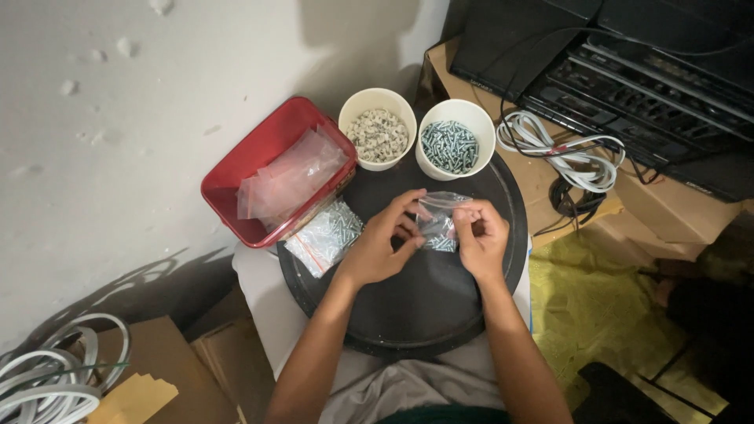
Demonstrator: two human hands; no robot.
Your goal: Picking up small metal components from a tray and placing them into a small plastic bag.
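Note:
Both of my hands hold a small clear plastic bag (437, 222) with screws in its bottom, above a round black tray (424, 314). My left hand (379, 242) grips the bag's left side, and my right hand (481, 235) pinches its upper right edge. Behind the hands stand two white cups: one with pale plastic plugs (378, 128), the other with silvery screws (455, 138). A filled bag of screws (324, 234) lies at the tray's left edge.
A red bin (236, 184) with empty clear bags sits at the left of the tray. Coiled white cable (561, 149) and black audio equipment (628, 71) rest on cardboard boxes at the right. More white cable (47, 377) lies at bottom left.

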